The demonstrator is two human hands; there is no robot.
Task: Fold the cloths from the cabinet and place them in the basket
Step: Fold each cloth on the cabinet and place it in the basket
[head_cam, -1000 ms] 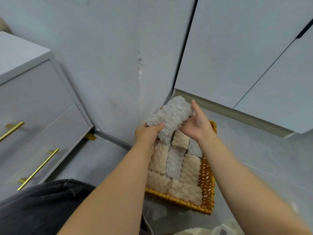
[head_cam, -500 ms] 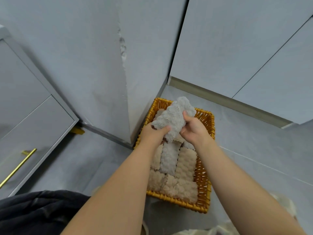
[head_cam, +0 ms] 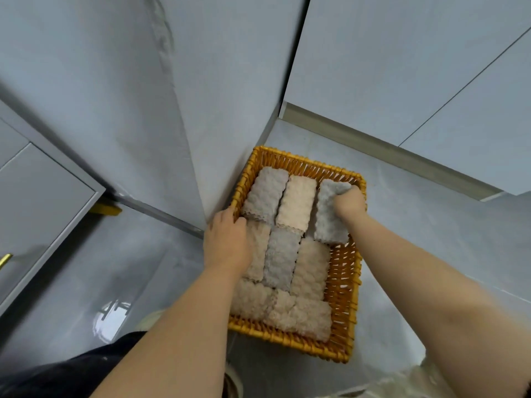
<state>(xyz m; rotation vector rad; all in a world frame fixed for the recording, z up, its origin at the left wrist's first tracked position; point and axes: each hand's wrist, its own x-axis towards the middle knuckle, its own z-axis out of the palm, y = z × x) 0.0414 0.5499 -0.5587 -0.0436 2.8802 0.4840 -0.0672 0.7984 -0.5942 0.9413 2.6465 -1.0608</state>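
A moment back we see both hands holding the grey fluffy folded cloth in the air above the orange woven wicker basket. Now it is down inside, lying in the far right slot against the right wall, just beside a beige folded cloth in the far row.

The right hand has gone down with it. Its fingers are curled tight on the far end of the cloth, knuckles up, at the far right corner of the basket. The left hand has let go and now lies over the left rim and the beige cloth there. We cannot tell whether its fingers grip the rim or only rest on it.

We judge that the placing of this cloth is nearly done (the fold seems to have held on the way down, though its near end sits a little proud of its neighbours). The far row now reads full across, and folded cloths cover almost all of the basket, which sits on the pale grey floor in a corner. What we think remains is a last press to seat the cloth, then letting go.
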